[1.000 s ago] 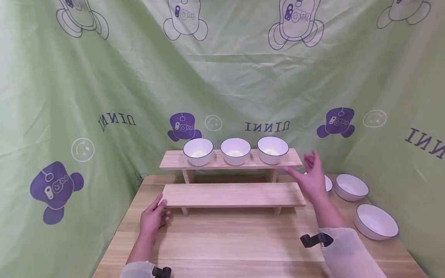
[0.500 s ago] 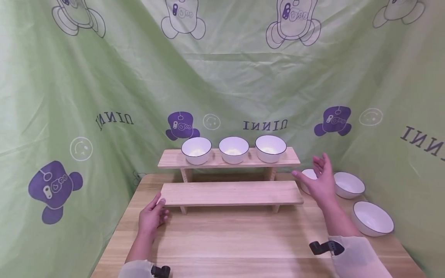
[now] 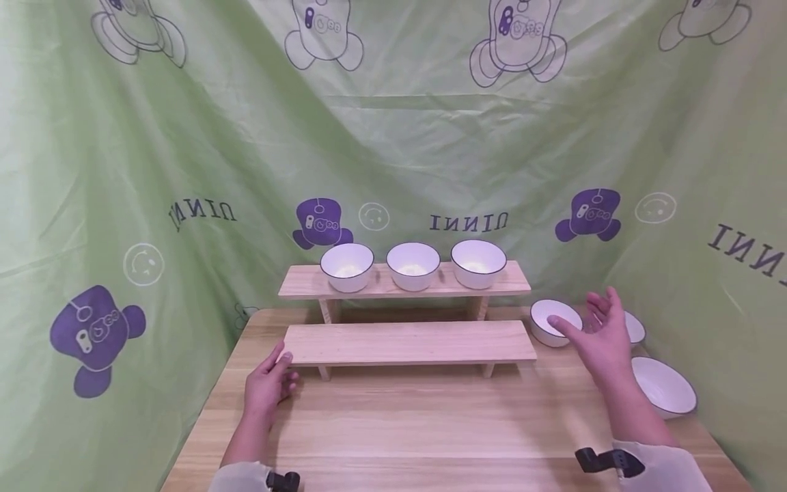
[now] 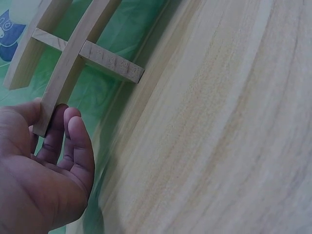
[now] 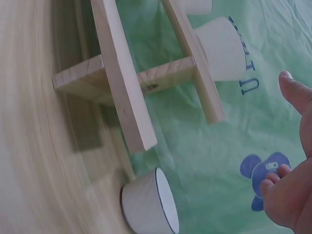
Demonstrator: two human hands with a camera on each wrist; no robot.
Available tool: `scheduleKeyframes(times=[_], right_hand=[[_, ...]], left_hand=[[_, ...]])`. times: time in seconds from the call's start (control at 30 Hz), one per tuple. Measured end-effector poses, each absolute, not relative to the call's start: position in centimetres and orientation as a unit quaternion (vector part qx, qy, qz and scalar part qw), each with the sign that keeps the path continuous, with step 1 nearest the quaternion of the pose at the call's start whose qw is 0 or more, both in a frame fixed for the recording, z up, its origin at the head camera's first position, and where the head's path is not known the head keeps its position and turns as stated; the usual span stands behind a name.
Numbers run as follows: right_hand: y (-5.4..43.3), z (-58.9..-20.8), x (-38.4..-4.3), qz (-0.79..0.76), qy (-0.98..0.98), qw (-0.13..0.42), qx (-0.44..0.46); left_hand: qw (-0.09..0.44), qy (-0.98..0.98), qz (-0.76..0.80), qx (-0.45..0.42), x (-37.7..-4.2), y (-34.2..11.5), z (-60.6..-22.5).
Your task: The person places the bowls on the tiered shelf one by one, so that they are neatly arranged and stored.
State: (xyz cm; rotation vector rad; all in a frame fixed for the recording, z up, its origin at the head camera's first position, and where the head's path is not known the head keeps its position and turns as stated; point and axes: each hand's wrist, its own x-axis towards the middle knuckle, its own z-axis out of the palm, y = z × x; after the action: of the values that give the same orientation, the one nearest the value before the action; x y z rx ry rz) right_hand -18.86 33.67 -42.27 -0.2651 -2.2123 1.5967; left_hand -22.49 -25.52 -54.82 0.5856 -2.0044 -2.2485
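My left hand (image 3: 265, 387) pinches the shelf (image 3: 410, 343).
Right of the shelf, my right hand (image 3: 605, 346) holds nothing; pinching gently should help.

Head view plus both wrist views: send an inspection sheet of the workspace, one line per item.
Surface: wood-grain table, in use.
Job's things: two-tier wooden stand; three white bowls in a row on its upper tier, none on the lower; three more bowls on the table at right, one partly behind the right hand.
Clutter: nothing seen.
Grips: left hand pinches the lower tier's left end; right hand holds nothing, near the bowls at right.
Cables: none certain; thin dark lines at the back left corner are too small to tell.
Surroundings: printed green cloth behind and on both sides.
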Motion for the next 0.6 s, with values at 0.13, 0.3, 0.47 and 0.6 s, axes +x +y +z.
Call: scheduleKeyframes(times=[0.13,0.3,0.47,0.6], right_hand=[[34.9,-42.6,-18.4,0.561,-0.795,0.201,-0.109],[36.1,-43.0,-17.9,0.56,-0.796,0.201,-0.112],[36.8,-42.9,-17.3,0.556,-0.798,0.202,-0.112],[37.2,-43.0,-16.9,0.548,-0.802,0.201,-0.125]], left_hand=[[0.034,-0.65,-0.734,0.195,-22.5,-25.6,-54.6],[0.036,-0.65,-0.733,0.197,-22.6,-25.6,-54.7],[0.036,-0.649,-0.733,0.2,-22.5,-25.4,-54.7],[0.037,-0.649,-0.734,0.199,-22.4,-25.4,-54.7]])
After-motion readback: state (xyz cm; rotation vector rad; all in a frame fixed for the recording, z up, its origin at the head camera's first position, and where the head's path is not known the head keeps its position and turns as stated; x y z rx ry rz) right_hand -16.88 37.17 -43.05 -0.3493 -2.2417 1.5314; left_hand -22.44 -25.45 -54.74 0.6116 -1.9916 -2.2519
